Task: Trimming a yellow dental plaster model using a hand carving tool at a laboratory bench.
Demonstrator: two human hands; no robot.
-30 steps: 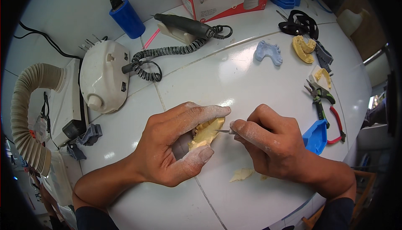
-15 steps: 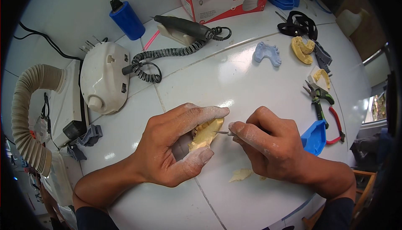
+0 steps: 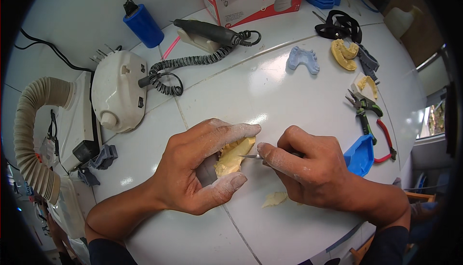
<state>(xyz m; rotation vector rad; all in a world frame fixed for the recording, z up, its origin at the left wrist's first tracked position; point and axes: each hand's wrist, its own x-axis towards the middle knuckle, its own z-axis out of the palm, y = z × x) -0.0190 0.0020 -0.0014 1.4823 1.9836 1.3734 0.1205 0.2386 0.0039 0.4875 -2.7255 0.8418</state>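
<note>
A yellow plaster dental model point(image 3: 233, 156) is tilted on its side in my left hand point(image 3: 195, 163), with thumb and fingers wrapped round its edges. White dust coats the fingers of both hands. My right hand point(image 3: 306, 166) pinches a thin metal carving knife point(image 3: 251, 157), whose tip touches the face of the model. Most of the knife's handle is hidden inside the right fist. Below the hands, a flat pale yellow scrap of plaster point(image 3: 274, 199) lies on the white tiled table point(image 3: 202, 238).
On the left stand a white drill control box point(image 3: 119, 91) and a ribbed hose point(image 3: 29, 134). Behind lie a black handpiece point(image 3: 207, 31) and a mask box point(image 3: 255, 2). To the right are a blue tray point(image 3: 359, 156), pliers point(image 3: 364, 113), a blue-grey mould point(image 3: 304, 60) and a yellow arch model point(image 3: 344, 54).
The knife tip has moved a little left and down across the model's face, and my right hand has shifted slightly left with it. My left hand's grip stays the same.
</note>
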